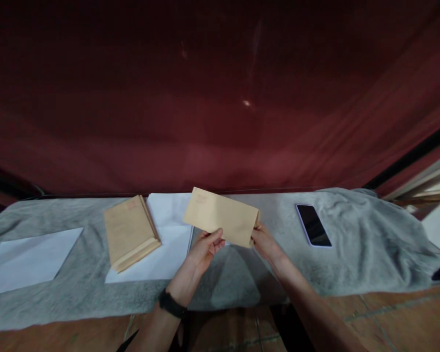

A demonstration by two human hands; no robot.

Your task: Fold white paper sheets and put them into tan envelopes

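My left grip (pixel 207 247) is narrow, pinching the lower edge of a brown envelope (pixel 223 215) with the thumb laid on its near face; my right grip (pixel 262 239) is closed on the same envelope at its right short end, with some fingertips hidden there, so I cannot tell exactly how they lie; I hold the envelope to the right of the envelope stack (pixel 132 227), tilted so that its left end points up and away from me, with faint red printing (pixel 201 199) near that end. The stack rests partly on white papers (pixel 170 249), which reach out from under its right side and near end; to the left of the stack, well apart from it, lies another white sheet (pixel 25 259); far to the right of the stack, past my right grip, a phone (pixel 314 226) with a dark screen and a pale purple edge lies face up; grey cloth (pixel 234 283) spreads beneath the stack, and beyond the stack rises a dark red surface (pixel 220 122).
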